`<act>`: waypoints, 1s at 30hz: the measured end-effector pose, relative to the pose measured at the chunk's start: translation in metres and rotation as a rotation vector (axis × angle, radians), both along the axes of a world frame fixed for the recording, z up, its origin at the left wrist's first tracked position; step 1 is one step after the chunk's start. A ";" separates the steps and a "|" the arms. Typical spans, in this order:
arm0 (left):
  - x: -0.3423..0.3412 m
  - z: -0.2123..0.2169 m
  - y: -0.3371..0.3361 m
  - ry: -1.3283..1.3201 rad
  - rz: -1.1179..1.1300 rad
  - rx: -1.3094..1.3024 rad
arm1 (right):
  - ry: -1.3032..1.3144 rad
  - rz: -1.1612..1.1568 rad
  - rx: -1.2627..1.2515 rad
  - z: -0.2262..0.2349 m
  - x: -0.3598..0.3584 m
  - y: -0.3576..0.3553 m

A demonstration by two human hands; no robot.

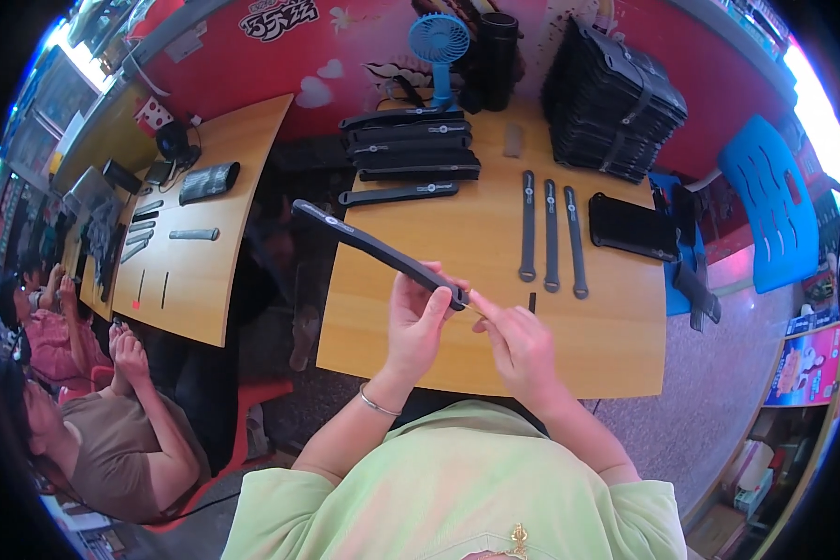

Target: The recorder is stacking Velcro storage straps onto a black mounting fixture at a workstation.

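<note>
Head view: the left hand [414,322] has a long dark-grey fabric strap [369,245] clasped between thumb and fingers, its far end jutting forward-left past the edge of the tan wooden table [611,345]. The right hand [521,347] is up at the strap's near end, fingers curled; gripping or just touching, can't tell. Well ahead of both, a tall black cylindrical container [497,61], contents out of sight. The table's near edge runs beneath the right wrist, tan wood showing rightward to the side edge. Fingers hide the strap's tip.
</note>
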State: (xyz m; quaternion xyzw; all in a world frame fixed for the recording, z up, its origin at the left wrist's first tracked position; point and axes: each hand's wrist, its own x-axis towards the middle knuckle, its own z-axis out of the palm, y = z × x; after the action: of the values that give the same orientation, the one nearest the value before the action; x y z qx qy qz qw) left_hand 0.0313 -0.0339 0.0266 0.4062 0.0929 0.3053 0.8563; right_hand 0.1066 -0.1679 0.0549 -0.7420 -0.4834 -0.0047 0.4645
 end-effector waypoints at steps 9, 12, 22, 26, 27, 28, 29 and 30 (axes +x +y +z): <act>0.001 -0.002 -0.005 0.049 0.063 0.088 | -0.114 -0.047 -0.017 -0.006 -0.001 -0.001; 0.001 -0.004 -0.005 0.107 0.107 0.157 | -0.139 -0.065 -0.046 -0.008 0.000 -0.002; 0.006 -0.010 -0.002 0.119 0.419 0.874 | 0.454 -0.054 -0.110 -0.001 -0.005 0.004; 0.009 -0.006 -0.001 0.037 0.548 1.020 | 0.735 -0.003 -0.054 0.002 -0.011 0.011; 0.008 -0.006 -0.001 0.016 0.579 1.020 | 0.786 0.016 -0.031 0.002 -0.013 0.013; 0.008 -0.006 0.000 0.018 0.580 1.021 | 0.787 0.018 -0.031 0.002 -0.014 0.014; 0.006 -0.005 0.000 0.019 0.573 1.062 | 0.830 0.025 -0.001 0.003 -0.015 0.016; 0.006 -0.006 0.000 0.019 0.563 1.100 | 0.873 0.029 0.029 0.003 -0.016 0.017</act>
State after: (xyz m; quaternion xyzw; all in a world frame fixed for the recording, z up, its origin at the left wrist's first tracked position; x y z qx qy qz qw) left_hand 0.0372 -0.0336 0.0208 0.7509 0.0328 0.5190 0.4071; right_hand 0.0908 -0.1506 0.0574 -0.6611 -0.2520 0.3091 0.6355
